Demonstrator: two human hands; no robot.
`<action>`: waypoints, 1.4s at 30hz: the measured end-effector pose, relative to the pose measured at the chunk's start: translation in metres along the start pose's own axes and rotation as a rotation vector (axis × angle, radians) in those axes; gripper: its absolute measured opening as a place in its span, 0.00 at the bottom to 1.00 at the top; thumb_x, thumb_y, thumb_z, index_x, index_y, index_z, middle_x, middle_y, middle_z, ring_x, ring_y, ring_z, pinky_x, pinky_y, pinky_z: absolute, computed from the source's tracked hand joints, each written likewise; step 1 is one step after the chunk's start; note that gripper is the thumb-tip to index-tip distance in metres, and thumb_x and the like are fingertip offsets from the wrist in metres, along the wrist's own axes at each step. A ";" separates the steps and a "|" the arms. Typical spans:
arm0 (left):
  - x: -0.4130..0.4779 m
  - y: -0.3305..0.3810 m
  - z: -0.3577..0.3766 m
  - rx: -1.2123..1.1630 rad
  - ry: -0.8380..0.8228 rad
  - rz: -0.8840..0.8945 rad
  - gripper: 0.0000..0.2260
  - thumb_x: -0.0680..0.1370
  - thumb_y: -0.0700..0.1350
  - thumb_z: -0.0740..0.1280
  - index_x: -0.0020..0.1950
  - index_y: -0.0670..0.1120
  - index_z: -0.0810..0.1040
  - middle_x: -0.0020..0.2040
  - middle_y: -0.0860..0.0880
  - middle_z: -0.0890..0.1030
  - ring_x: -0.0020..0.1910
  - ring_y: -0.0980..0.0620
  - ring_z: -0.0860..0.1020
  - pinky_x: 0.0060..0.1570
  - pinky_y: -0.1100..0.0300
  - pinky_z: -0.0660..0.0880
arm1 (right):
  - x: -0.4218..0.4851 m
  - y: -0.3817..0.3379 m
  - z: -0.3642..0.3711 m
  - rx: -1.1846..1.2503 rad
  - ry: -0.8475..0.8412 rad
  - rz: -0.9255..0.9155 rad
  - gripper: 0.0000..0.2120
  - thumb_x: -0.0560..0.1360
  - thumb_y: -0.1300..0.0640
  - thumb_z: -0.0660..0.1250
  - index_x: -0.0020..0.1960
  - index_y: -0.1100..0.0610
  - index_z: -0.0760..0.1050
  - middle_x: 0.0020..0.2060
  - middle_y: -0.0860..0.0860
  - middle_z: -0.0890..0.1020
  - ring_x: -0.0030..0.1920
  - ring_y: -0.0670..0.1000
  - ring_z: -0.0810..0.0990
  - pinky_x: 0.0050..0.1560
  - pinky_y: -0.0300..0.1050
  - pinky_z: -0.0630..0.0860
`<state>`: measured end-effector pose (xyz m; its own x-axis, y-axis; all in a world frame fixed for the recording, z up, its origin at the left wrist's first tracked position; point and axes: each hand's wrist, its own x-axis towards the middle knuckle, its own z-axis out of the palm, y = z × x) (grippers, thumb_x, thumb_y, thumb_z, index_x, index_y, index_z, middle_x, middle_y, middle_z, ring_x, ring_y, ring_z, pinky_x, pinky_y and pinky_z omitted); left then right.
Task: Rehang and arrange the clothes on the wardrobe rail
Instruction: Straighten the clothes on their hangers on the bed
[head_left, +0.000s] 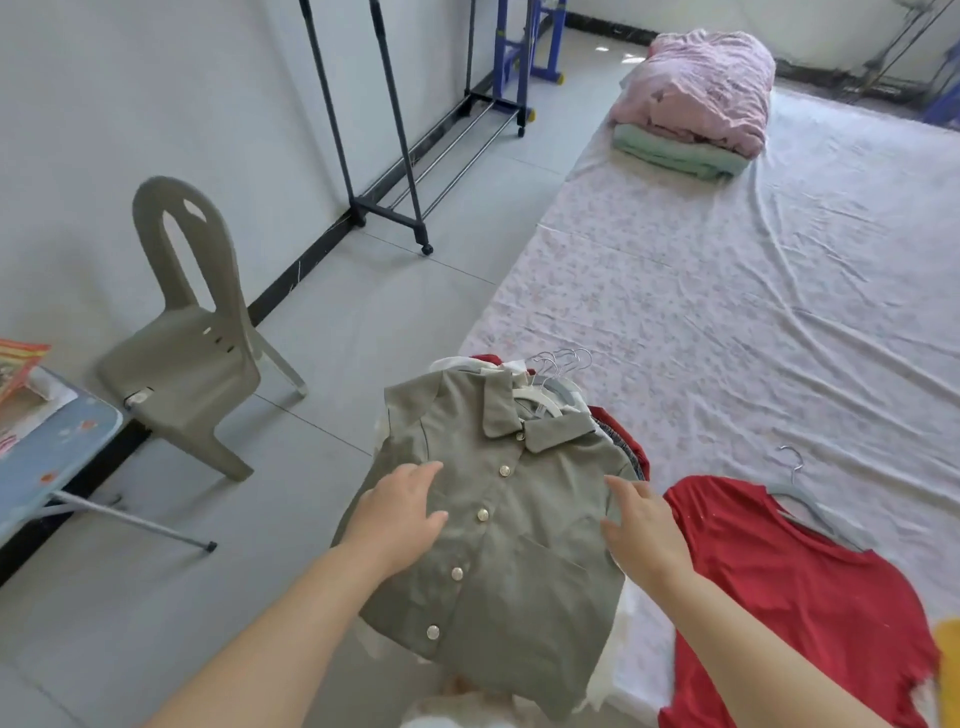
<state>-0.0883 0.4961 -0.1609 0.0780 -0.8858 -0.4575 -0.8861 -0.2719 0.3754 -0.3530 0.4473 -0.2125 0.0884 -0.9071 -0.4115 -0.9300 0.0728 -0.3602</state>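
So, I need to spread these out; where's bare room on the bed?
The bed sheet lies bare between the folded bedding and the red top. Its near corner is crowded: the clothes pile under the green shirt.

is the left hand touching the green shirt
Touching: the head view shows the left hand resting on the green shirt, fingers spread over the fabric.

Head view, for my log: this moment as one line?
left hand: flat on olive buttoned shirt; right hand: at shirt's edge; red top: on floral bed
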 end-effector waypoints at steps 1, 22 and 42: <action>0.015 -0.001 -0.002 -0.005 -0.002 -0.002 0.25 0.77 0.50 0.60 0.73 0.50 0.58 0.70 0.50 0.64 0.69 0.50 0.64 0.65 0.55 0.64 | 0.018 -0.005 0.001 -0.002 -0.008 0.002 0.27 0.75 0.59 0.62 0.73 0.53 0.61 0.67 0.54 0.67 0.67 0.54 0.66 0.64 0.46 0.66; 0.222 -0.025 0.038 0.019 -0.107 0.111 0.24 0.79 0.51 0.57 0.74 0.53 0.54 0.71 0.55 0.61 0.70 0.56 0.60 0.64 0.62 0.58 | 0.293 -0.027 0.092 -0.190 -0.046 0.096 0.13 0.78 0.52 0.60 0.58 0.58 0.73 0.58 0.56 0.74 0.59 0.58 0.70 0.55 0.50 0.69; 0.193 0.002 -0.024 -0.051 0.173 0.474 0.23 0.75 0.48 0.64 0.70 0.48 0.66 0.68 0.51 0.69 0.68 0.51 0.65 0.69 0.52 0.61 | 0.118 -0.074 0.028 0.246 0.660 -0.099 0.12 0.65 0.62 0.75 0.47 0.52 0.81 0.41 0.47 0.84 0.39 0.50 0.80 0.37 0.43 0.78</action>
<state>-0.0639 0.3153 -0.2290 -0.2493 -0.9643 -0.0889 -0.8191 0.1610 0.5505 -0.2634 0.3466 -0.2580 -0.1391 -0.9703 0.1980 -0.8143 -0.0017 -0.5805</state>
